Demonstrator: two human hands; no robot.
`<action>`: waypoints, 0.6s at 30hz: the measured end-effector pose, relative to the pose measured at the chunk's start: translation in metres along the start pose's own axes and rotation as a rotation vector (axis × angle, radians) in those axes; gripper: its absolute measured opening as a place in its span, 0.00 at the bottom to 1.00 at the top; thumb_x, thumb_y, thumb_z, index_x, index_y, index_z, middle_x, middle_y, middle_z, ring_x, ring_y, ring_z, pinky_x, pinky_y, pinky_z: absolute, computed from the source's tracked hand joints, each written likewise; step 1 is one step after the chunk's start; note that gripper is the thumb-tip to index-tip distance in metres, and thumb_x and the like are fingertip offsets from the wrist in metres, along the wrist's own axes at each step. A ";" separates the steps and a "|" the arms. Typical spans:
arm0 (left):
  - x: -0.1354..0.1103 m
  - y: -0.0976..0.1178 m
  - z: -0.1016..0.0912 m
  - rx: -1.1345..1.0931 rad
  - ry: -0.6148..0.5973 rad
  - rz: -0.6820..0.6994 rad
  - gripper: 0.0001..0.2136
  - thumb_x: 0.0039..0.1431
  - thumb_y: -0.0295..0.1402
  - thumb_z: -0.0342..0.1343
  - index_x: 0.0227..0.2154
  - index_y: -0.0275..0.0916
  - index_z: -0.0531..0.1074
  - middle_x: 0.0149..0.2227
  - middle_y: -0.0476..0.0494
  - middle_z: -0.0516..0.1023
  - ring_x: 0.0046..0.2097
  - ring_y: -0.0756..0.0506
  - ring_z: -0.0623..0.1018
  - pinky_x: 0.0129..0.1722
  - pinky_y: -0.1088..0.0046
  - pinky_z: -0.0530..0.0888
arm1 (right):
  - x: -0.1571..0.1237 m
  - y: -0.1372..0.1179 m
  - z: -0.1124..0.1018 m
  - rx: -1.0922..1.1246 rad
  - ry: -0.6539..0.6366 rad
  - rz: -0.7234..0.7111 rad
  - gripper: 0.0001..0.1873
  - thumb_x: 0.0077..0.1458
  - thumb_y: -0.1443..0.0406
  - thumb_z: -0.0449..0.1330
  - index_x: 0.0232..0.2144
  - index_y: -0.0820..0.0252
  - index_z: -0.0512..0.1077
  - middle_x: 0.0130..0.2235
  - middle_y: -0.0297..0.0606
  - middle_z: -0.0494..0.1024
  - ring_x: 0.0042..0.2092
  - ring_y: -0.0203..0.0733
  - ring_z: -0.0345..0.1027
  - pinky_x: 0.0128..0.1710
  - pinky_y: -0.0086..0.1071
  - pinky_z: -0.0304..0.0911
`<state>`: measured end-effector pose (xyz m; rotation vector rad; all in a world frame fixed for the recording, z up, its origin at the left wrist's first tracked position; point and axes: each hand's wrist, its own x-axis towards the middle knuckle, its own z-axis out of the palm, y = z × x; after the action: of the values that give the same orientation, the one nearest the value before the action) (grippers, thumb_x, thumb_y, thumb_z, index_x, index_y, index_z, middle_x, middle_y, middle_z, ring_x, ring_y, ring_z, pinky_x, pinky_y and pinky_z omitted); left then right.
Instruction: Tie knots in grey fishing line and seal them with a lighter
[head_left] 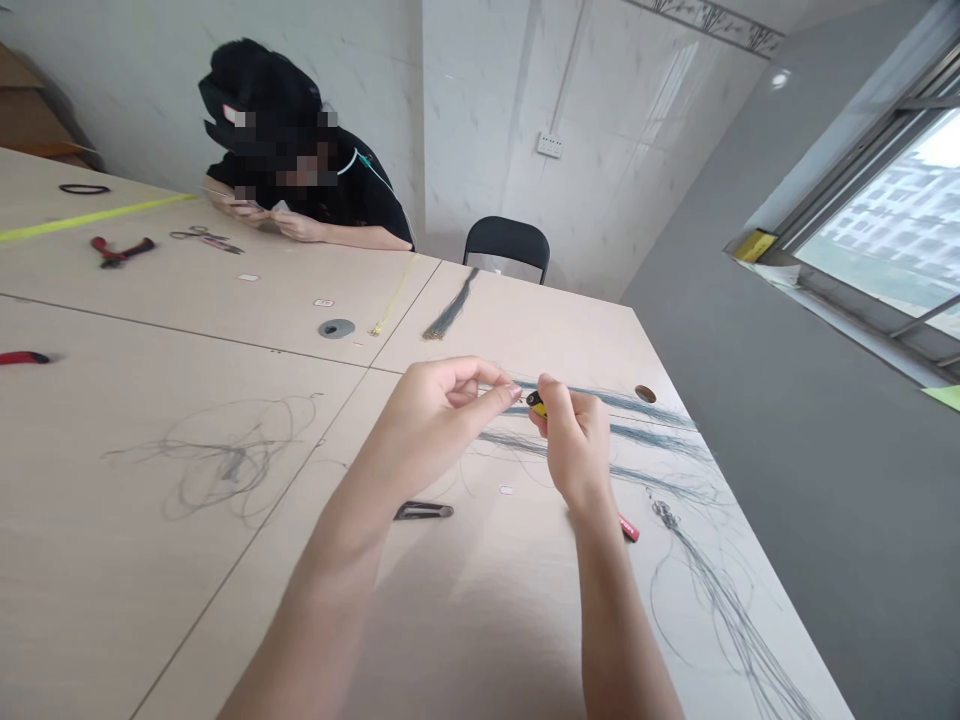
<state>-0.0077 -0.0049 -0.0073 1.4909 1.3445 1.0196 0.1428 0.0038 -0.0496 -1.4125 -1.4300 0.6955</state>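
Observation:
My left hand (457, 405) is closed in a pinch above the table, its thumb and fingertips together on something too small to make out, perhaps a strand end. Just right of it, my right hand (574, 430) is wrapped round a small yellow and black lighter (536, 404), with the thumb near its top. The lighter's black end points at the left fingertips, a small gap apart. Behind and below both hands, bundles of thin blue-grey strands (649, 437) lie across the table. My fingers hide part of the lighter and of the bundles.
Near my forearms lie a dark clip (424, 510) and a red stick-like thing (628, 528). Loose tangled strands (232, 460) are at left, a knotted bundle (712, 570) at right. Across the table (187, 620), a person (300, 170) sits by pliers (120, 250) and scissors (206, 238).

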 end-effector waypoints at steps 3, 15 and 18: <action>0.000 -0.001 0.000 0.016 -0.011 -0.002 0.10 0.57 0.45 0.61 0.31 0.45 0.80 0.32 0.51 0.81 0.34 0.49 0.75 0.33 0.75 0.69 | 0.000 -0.001 0.000 -0.023 -0.001 0.004 0.24 0.61 0.56 0.48 0.17 0.55 0.44 0.18 0.28 0.45 0.22 0.33 0.39 0.22 0.33 0.37; 0.003 -0.004 -0.001 0.051 -0.025 0.004 0.10 0.58 0.45 0.60 0.31 0.45 0.79 0.33 0.49 0.81 0.33 0.47 0.75 0.28 0.73 0.65 | -0.002 -0.002 -0.001 -0.086 -0.010 -0.006 0.23 0.60 0.58 0.47 0.17 0.55 0.44 0.17 0.28 0.45 0.21 0.33 0.39 0.22 0.31 0.41; 0.003 -0.003 -0.001 0.056 -0.028 0.012 0.10 0.58 0.45 0.60 0.31 0.45 0.80 0.33 0.49 0.81 0.33 0.47 0.75 0.28 0.73 0.65 | -0.002 -0.002 -0.001 -0.082 -0.008 -0.005 0.23 0.60 0.58 0.47 0.16 0.55 0.44 0.17 0.27 0.45 0.21 0.33 0.39 0.23 0.31 0.43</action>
<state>-0.0094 -0.0021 -0.0099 1.5508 1.3560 0.9722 0.1423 0.0019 -0.0480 -1.4705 -1.4820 0.6465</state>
